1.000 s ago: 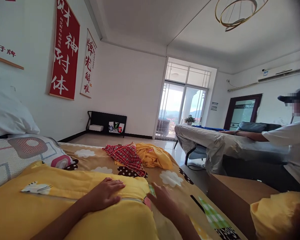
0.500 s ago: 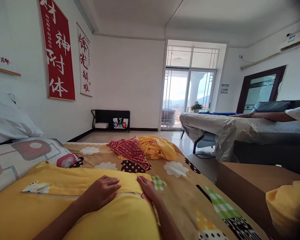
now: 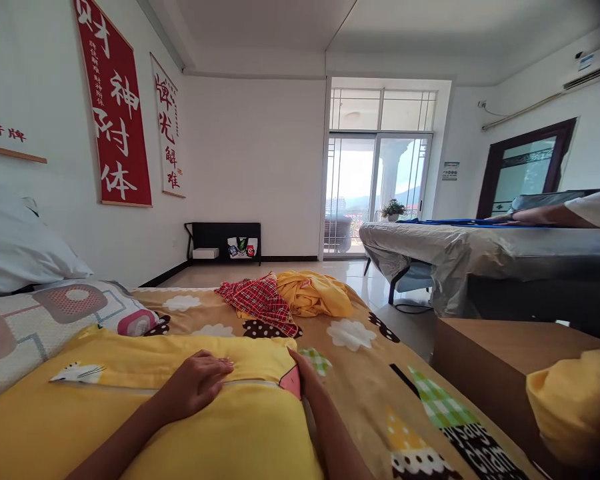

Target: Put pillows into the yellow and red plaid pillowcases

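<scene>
A plump yellow pillow (image 3: 240,433) lies on the bed in front of me, with a zip seam across its top and a white cat-like print near its left end. My left hand (image 3: 195,383) rests on top of it by the zip, fingers loosely stretched out, holding nothing. At the pillow's right edge, beside a pink patch (image 3: 291,382), my right hand (image 3: 305,377) grips the side; most of its fingers are hidden. Beyond the pillow, a red plaid cloth (image 3: 260,303) lies against a crumpled yellow-orange cloth (image 3: 315,293).
A patterned brown sheet (image 3: 350,373) covers the bed. Left are a patterned pillow (image 3: 75,307) and a white pillow (image 3: 25,240). A brown box (image 3: 490,353) stands right, with yellow fabric (image 3: 575,400) nearby. Another person's arm (image 3: 545,215) reaches over blue cloth on a plastic-covered table (image 3: 420,240).
My right hand has shifted slightly outward around the pillow's right edge, showing more of the pink patch. My left hand has moved slightly left. The other person's arm has moved to the right.
</scene>
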The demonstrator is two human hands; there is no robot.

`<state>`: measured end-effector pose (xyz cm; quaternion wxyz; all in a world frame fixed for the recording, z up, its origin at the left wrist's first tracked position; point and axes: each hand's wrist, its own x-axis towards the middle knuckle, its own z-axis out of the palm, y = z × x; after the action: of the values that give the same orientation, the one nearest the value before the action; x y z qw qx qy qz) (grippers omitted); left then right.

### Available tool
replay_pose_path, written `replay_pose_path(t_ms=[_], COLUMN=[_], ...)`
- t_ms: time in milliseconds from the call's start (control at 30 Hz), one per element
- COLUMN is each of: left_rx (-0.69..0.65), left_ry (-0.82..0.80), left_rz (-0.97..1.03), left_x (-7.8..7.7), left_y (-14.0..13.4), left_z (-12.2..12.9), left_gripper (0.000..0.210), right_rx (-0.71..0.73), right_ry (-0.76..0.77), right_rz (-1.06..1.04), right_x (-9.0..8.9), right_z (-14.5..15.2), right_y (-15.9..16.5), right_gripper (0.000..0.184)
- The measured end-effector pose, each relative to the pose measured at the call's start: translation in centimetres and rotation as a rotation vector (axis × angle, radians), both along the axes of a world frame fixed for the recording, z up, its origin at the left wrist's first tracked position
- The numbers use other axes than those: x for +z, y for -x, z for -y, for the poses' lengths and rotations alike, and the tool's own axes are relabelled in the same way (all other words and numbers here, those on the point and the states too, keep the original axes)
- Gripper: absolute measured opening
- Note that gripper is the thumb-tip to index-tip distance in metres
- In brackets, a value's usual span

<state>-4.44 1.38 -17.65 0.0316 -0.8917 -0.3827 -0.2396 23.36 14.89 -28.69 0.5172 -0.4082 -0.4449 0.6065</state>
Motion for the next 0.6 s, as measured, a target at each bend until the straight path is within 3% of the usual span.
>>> replay_pose_path(t_ms=[133, 333, 467, 600], left_rx=[0.085, 0.275, 0.348, 0.318], left_ry=[0.113, 0.339, 0.201, 0.116], left_rz=[0.005, -0.060, -0.366, -0.656], left_x=[0.5, 2.5, 4.4, 5.8], left_y=[-0.1, -1.7, -5.1, -8.8], left_z=[0.5, 0.5, 0.3, 0.0], left_gripper=[0.039, 0.047, 0.038, 0.024], right_rx=[0.142, 0.011, -0.067, -0.140], right_ry=[0.054, 0.025, -0.003, -0.048], right_rz=[-0.087, -0.183, -0.205, -0.164], right_x=[0.2, -0.1, -0.8, -1.5], right_z=[0.2, -0.9, -1.8, -2.3], right_y=[-0.6, -1.3, -1.1, -1.3], right_gripper=[0.030, 0.028, 0.033, 0.041])
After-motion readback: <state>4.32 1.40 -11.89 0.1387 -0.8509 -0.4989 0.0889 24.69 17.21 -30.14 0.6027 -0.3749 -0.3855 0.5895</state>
